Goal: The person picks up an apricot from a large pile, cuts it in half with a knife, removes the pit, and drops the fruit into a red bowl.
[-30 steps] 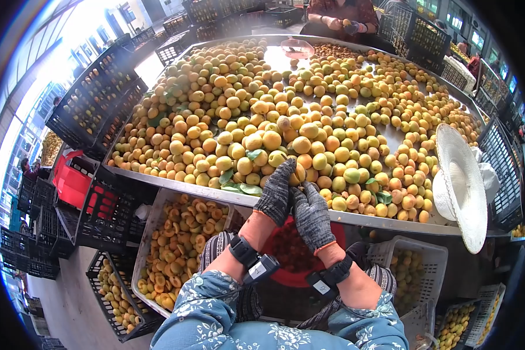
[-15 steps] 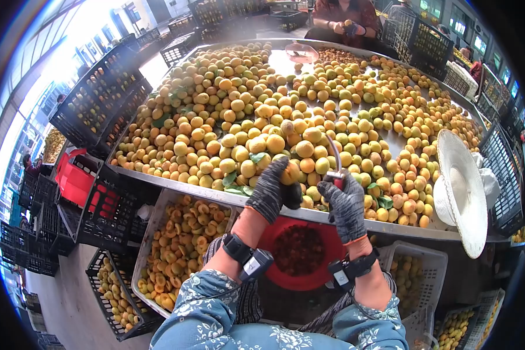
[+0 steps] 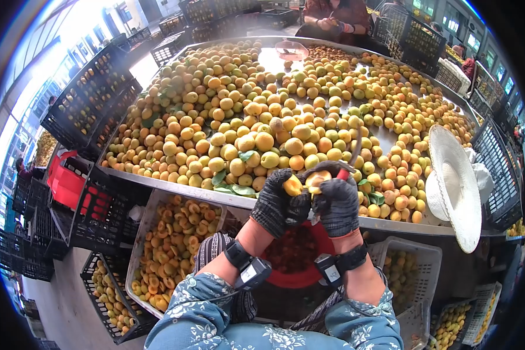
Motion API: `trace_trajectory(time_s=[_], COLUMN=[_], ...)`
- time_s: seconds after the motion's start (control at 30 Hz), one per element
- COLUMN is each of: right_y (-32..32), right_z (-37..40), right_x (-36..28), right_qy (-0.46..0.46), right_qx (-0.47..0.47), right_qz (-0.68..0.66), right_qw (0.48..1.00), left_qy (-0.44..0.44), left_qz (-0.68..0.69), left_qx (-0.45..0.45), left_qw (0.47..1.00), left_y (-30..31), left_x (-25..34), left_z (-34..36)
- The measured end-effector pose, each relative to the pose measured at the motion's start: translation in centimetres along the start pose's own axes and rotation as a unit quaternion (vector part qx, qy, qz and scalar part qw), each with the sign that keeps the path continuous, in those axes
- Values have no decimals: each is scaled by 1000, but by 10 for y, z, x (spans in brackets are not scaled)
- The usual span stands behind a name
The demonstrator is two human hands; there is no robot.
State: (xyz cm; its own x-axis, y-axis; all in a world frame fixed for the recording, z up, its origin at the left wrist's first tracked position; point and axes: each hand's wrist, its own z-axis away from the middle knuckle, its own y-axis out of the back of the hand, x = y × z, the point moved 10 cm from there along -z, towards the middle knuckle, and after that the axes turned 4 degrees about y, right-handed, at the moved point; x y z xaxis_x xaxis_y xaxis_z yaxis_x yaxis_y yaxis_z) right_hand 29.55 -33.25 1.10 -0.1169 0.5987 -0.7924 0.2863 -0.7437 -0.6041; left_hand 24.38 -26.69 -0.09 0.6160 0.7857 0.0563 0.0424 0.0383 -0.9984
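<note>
From afar I see the left hand (image 3: 274, 204) curled closed around a fruit half (image 3: 292, 185); the right hand (image 3: 338, 205) grips another half (image 3: 317, 181) and a knife (image 3: 343, 174), pointed away, probably for safety.

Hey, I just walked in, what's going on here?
Someone in dark grey knitted gloves is working at a metal table heaped with whole, round yellow-orange fruit. The left hand holds one opened piece; the right hand grips another, plus a red-handled curved knife. Lower down, a white plastic crate holds opened fruit, and a round red plastic basin sits beneath the hands.
</note>
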Motion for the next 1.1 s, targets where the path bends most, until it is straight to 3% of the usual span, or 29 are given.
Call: trace_trajectory(time_s=[0.03,0.13,0.17,0.2,0.33,0.37,0.4,0.47,0.53,0.6,0.63,0.73,0.93,1.0,1.07,1.1], right_y=[10,8,7,4,-7,-5,-7,-17,-21,-19,-20,-18,5,3,2,1], right_z=[2,-1,-1,-1,0,0,2,4,3,1,1,0,-17,-18,-23,-24], right_x=[11,14,15,11,5,7,8,-6,-10,-12,-12,-13,-38,-48,-55,-57], right_qy=[-39,-96,-103,-102,-94,-97,-98,-61,-54,-48,-46,-43,33,29,48,56], right_qx=[35,-23,-24,-23,-31,-28,-26,-18,-26,-12,-16,17,51,44,11,-2], right_qz=[-128,-198,-210,-208,-101,-42,-42,69,68,125,161,133,28,-19,-83,-108], right_qw=[990,975,972,972,990,994,994,996,996,991,986,990,998,998,995,993], left_qy=[-26,-84,-200,-281,-313,-215,-214,-220,-241,-241,-252,-193,-111,-117,-107,-102], left_qz=[4,-87,-450,-733,-757,-681,-680,-455,-407,-265,-425,-412,-465,-513,-485,-530], left_qx=[-25,-39,85,195,137,231,232,242,244,284,278,231,233,249,242,249], left_qw=[999,992,866,588,558,660,662,828,847,890,824,860,847,813,834,804], left_y=[-4,-26,-40,-63,-47,-12,-11,3,-6,4,-8,-12,-15,-13,2,5], left_x=[3,9,27,38,38,44,44,44,43,41,50,38,20,16,14,15], left_z=[2,8,19,31,27,21,20,18,20,29,28,18,11,10,4,2])
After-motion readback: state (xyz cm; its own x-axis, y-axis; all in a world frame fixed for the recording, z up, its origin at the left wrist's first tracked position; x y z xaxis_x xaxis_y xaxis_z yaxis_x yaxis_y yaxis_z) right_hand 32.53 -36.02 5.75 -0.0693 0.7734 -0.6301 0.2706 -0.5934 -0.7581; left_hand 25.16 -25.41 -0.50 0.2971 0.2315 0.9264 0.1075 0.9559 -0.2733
